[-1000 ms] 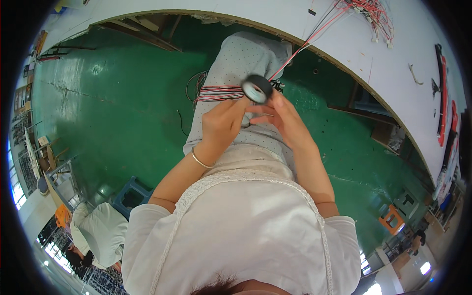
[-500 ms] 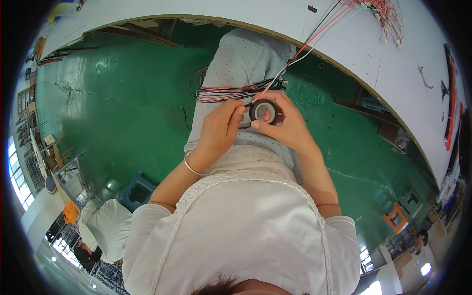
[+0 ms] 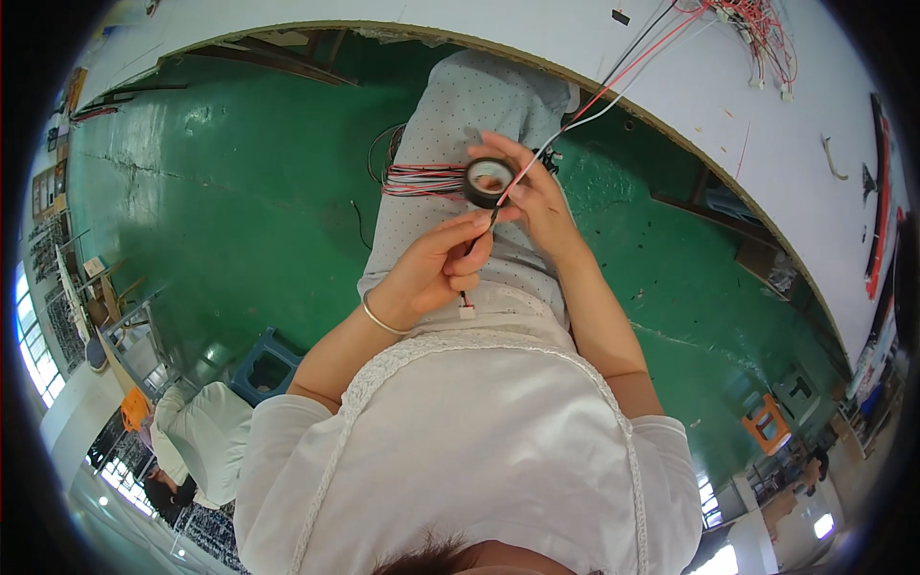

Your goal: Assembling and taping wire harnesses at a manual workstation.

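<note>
My left hand [image 3: 436, 261] is closed in a pinch on a wire bundle [image 3: 529, 169] of red, white and black strands, at a black-wrapped stretch. Below its fingers a small white connector [image 3: 467, 312] hangs from the bundle's end. In my right hand [image 3: 544, 213] is a roll of black tape [image 3: 471, 195] with a pale core, beside the wires and just above the left fingertips. The right fingers curve behind the wires and roll; how they grip it is partly hidden. From my hands the wires slant up to the table.
A looped bundle of red, white and black wires [image 3: 422, 180] lies across my lap. On the white table [image 3: 767, 144] sits a tangle of red wires with white connectors [image 3: 752, 34]. A blue stool [image 3: 265, 366] stands left, an orange stool [image 3: 767, 425] right. Another person [image 3: 206, 436] is at lower left.
The tape roll has moved up and left in my right hand, its face tilting. My left hand has shifted slightly down, and the white connector now shows below it.
</note>
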A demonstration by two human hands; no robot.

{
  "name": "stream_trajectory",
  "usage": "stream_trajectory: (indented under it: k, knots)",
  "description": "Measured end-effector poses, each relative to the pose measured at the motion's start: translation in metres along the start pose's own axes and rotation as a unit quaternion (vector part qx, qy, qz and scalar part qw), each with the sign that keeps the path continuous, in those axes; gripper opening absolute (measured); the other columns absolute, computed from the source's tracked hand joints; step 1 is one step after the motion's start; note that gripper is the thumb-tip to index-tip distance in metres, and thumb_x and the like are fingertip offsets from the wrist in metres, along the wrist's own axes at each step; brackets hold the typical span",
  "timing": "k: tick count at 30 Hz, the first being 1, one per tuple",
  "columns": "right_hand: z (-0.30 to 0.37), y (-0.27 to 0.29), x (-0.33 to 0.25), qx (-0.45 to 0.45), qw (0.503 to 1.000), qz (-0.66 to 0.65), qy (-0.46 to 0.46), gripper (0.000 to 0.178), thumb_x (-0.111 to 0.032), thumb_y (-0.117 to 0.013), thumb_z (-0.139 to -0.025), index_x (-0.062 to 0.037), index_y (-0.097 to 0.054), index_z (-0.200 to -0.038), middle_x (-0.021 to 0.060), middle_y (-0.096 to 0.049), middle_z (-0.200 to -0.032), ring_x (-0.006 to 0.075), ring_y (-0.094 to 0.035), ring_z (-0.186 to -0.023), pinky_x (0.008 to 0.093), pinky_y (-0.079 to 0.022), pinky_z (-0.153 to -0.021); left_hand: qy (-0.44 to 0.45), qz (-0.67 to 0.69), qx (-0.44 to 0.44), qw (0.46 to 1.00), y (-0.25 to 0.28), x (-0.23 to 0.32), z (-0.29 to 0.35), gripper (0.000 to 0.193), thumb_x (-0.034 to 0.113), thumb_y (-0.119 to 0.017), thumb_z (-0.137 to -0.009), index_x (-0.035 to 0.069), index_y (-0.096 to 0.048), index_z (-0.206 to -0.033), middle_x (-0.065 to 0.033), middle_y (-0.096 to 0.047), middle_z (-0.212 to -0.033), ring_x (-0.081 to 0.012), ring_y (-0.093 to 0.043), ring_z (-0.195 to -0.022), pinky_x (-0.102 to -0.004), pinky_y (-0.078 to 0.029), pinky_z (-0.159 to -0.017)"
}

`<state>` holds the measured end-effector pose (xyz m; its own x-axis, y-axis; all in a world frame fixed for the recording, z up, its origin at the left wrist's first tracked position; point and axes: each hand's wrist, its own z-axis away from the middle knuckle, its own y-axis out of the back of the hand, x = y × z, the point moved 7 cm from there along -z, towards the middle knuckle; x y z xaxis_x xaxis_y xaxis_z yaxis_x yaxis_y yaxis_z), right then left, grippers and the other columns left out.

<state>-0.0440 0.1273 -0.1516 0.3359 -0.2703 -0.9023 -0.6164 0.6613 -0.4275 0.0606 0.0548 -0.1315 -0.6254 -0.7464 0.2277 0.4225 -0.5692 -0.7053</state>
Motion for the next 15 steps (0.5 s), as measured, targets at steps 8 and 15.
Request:
stream_trajectory:
  k: [8,15]
  knots:
    - [0.036,-0.005,-0.015,0.037,0.991,-0.074,-0.102,0.07,-0.055,-0.049,-0.098,-0.0023,-0.043,-0.143,0.0132,-0.057,-0.131,0.015,-0.061,-0.105,0.0285,-0.052,-0.08,-0.474,-0.414,0.143,0.763,0.005,0.045,0.018,0.025,0.011,-0.062,-0.095,0.01,-0.066,-0.12,-0.0008,-0.068,-0.08,-0.0057,-0.055,-0.059,-0.0195,-0.039,-0.048]
    - [0.025,0.004,-0.046,0.044,0.964,0.253,-0.074,0.041,-0.012,-0.076,-0.08,-0.0033,-0.065,-0.119,0.0057,-0.065,-0.113,0.0116,-0.06,-0.096,0.024,-0.051,-0.079,-0.453,-0.627,0.208,0.599,-0.01,0.044,0.029,0.015,0.012,-0.06,-0.097,0.005,-0.067,-0.109,0.0022,-0.066,-0.083,-0.0069,-0.056,-0.066,-0.0191,-0.041,-0.056]
